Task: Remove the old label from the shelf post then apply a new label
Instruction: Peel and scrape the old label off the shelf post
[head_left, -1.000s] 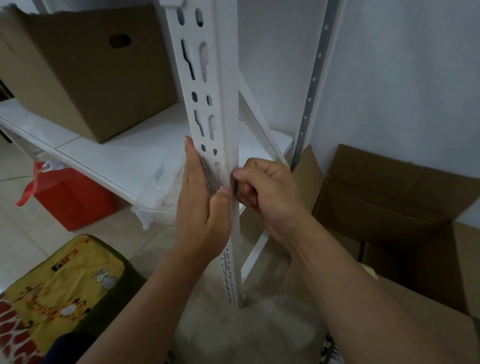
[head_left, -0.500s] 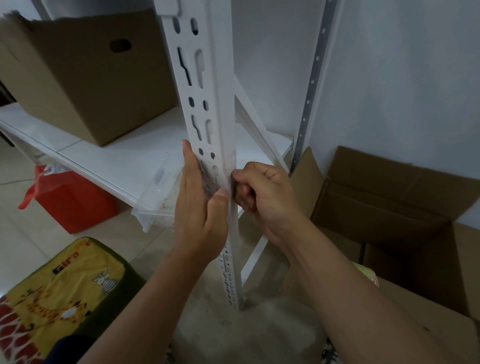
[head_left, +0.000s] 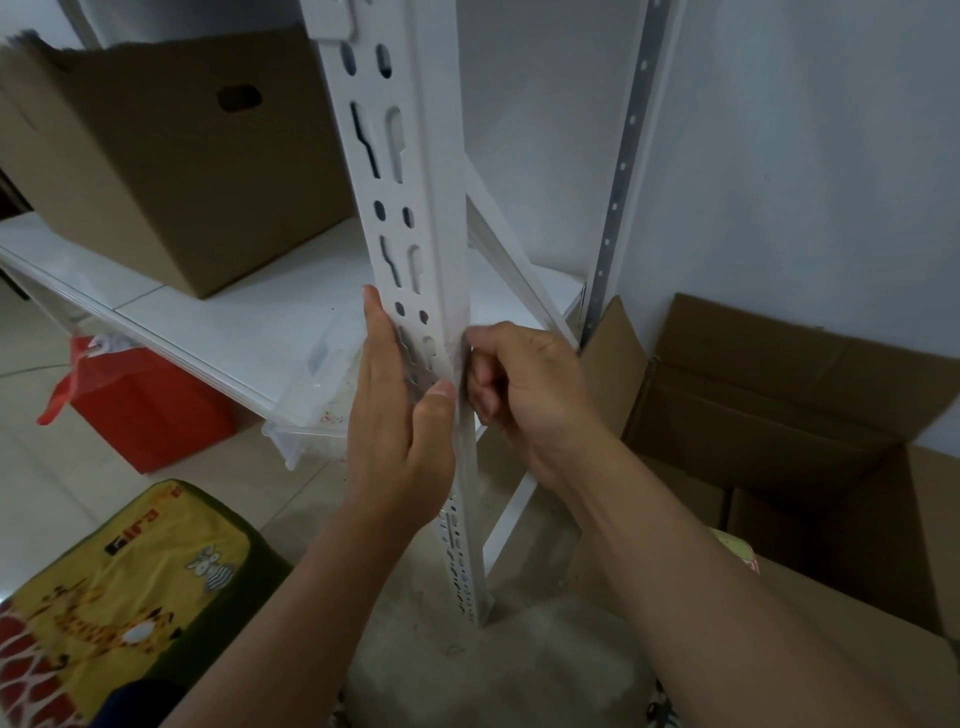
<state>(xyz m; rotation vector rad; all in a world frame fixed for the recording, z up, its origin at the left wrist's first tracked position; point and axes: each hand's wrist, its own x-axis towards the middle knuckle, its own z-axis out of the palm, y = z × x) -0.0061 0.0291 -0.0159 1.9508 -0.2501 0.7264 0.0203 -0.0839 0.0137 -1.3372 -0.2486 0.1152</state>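
Observation:
A white slotted shelf post (head_left: 410, 171) stands upright in the middle of the view. A shiny, clear-looking label (head_left: 415, 364) wraps the post at hand height, with faint reddish residue at its right corner. My left hand (head_left: 400, 415) lies flat along the post's left face, its thumb pressed on the front corner over the label. My right hand (head_left: 524, 389) is curled at the post's right side, its fingertips pinched at the label's edge on the corner. How much of the label is lifted is hidden by my fingers.
A white shelf board (head_left: 218, 317) carries a brown cardboard box (head_left: 171, 166) and a clear plastic tray (head_left: 317, 400). A red box (head_left: 145, 410) sits under it. An open cardboard box (head_left: 789, 415) is at the right, and a yellow cushion (head_left: 119, 587) at the lower left.
Both hands stay at the same spot on the post. My right fingertips have worked slightly at the corner, and the view has shifted a little.

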